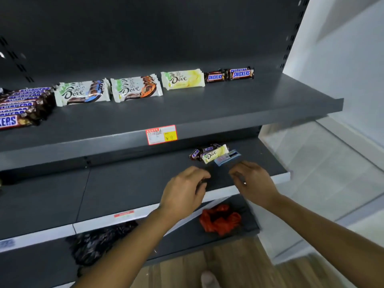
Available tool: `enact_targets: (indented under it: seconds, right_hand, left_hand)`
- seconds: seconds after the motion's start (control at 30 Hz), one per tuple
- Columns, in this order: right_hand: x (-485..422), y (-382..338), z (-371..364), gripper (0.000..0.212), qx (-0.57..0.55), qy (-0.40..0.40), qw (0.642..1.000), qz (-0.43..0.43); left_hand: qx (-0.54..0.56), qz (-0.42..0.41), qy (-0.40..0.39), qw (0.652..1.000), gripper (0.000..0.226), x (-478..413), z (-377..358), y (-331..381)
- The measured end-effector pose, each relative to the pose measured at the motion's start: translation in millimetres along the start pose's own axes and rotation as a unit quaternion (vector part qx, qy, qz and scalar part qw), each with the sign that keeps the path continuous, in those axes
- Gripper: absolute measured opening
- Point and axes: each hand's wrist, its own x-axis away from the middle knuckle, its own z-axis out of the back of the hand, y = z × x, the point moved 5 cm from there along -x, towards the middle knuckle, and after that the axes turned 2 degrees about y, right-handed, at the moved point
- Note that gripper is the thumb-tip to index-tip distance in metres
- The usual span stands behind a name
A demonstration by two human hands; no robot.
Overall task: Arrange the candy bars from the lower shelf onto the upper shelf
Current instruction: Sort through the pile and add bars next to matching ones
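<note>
On the lower shelf [128,190] lies a small pile of candy bars: a yellow Dove bar [215,154], dark Snickers bars [204,151] behind it and a pale blue bar [227,157] at the right. My left hand [185,190] and my right hand [252,181] hover just in front of the pile with loosely curled fingers, holding nothing. The upper shelf [207,109] carries a Snickers stack [22,107] at the left, two white Dove stacks [82,92] [136,88], a yellow Dove stack [182,79] and two Snickers bars [230,74].
A red and yellow price tag [161,134] sits on the upper shelf's front edge. On the bottom shelf lie a red crumpled bag [220,219] and a black crumpled bag [97,244]. A white wall stands to the right and wood floor shows below.
</note>
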Motion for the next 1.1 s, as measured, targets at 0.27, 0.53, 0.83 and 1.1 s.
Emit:
enact_targets:
  seconds: [0.27, 0.53, 0.83, 1.1]
  right_hand:
    - [52, 76, -61, 0.009, 0.007, -0.123, 0.987, -0.1]
    - [25, 176, -117, 0.027, 0.023, -0.12, 0.985, -0.119]
    - [-59, 249, -208, 0.058, 0.047, -0.169, 0.981, -0.078]
    - [-112, 266, -246, 0.065, 0.059, -0.216, 0.975, -0.019]
  left_hand:
    - [-0.037, 0.108, -0.046, 0.992, 0.03, 24, -67, -37]
    - [-0.087, 0.144, -0.052, 0.984, 0.041, -25, -180, -88]
    - [-0.184, 0.168, -0.094, 0.964, 0.063, -93, -266, -147]
    - [-0.205, 0.201, -0.134, 0.949, 0.071, -152, -313, -191]
